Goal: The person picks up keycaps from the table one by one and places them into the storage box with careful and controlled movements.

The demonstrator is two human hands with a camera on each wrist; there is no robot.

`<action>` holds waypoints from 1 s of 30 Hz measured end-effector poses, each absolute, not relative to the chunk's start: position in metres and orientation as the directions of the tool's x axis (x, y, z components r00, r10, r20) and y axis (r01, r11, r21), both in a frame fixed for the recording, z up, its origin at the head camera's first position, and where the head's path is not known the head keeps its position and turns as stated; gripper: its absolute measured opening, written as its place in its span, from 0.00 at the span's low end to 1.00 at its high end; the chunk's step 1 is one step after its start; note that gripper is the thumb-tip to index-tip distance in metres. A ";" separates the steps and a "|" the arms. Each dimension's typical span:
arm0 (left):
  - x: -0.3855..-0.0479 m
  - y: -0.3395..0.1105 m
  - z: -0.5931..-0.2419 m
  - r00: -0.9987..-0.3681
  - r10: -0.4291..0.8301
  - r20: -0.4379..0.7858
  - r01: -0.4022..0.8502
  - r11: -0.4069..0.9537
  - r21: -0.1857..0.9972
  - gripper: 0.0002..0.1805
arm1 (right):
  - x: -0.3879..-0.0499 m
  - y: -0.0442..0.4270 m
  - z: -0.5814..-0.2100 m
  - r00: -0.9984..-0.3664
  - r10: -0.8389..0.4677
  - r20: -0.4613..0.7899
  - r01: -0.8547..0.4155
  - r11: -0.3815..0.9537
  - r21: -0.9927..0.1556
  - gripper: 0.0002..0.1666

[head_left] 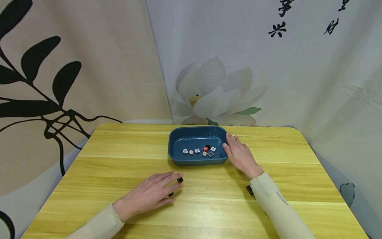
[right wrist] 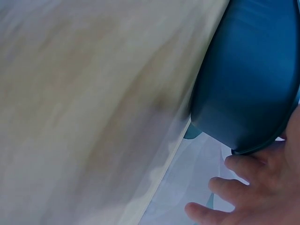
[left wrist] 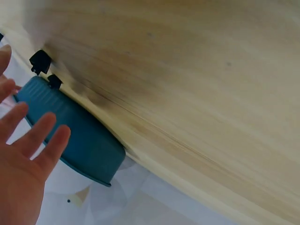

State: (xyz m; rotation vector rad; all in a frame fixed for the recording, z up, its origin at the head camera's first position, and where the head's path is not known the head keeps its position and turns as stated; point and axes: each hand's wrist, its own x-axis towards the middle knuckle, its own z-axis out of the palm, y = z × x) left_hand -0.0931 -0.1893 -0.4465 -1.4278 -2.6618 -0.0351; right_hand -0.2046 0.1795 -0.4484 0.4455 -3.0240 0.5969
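A blue rectangular tray (head_left: 185, 163) stands near the table's far edge. Several small cubes lie inside it, among them a white cube (head_left: 185, 151), a red cube (head_left: 205, 149) and a black cube (head_left: 208, 146). My right hand (head_left: 241, 155) touches the tray's right end, its thumb near the rim and its fingers extended. In front of the tray, my left hand (head_left: 150, 191) reaches over the table with its fingers spread, holding nothing. Two black cubes show by its fingers, one black cube (head_left: 180, 180) near the fingertips, the other black cube (head_left: 171, 194) partly hidden.
Another black piece (head_left: 250, 190) sits beside the right sleeve, partly covered by it. The wooden table (head_left: 125, 146) ends just behind the tray, where a printed curtain (head_left: 215, 83) hangs.
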 end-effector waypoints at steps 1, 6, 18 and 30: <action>-0.093 -0.190 -0.447 -0.531 0.839 0.115 0.841 0.539 -0.045 0.31 | -0.205 0.180 -0.448 -0.959 -0.273 0.081 -0.283 0.885 -0.369 0.38; -0.095 -0.191 -0.448 -0.489 0.867 0.096 0.868 0.495 -0.048 0.22 | -0.205 0.180 -0.449 -0.959 -0.272 0.075 -0.280 0.886 -0.370 0.38; -0.093 -0.195 -0.448 -0.485 0.875 0.007 0.870 0.483 -0.094 0.20 | -0.205 0.180 -0.449 -0.961 -0.267 0.067 -0.272 0.886 -0.376 0.38; -0.096 -0.194 -0.446 -0.456 0.885 0.097 0.877 0.465 -0.123 0.18 | -0.205 0.179 -0.447 -0.962 -0.266 0.060 -0.268 0.887 -0.377 0.38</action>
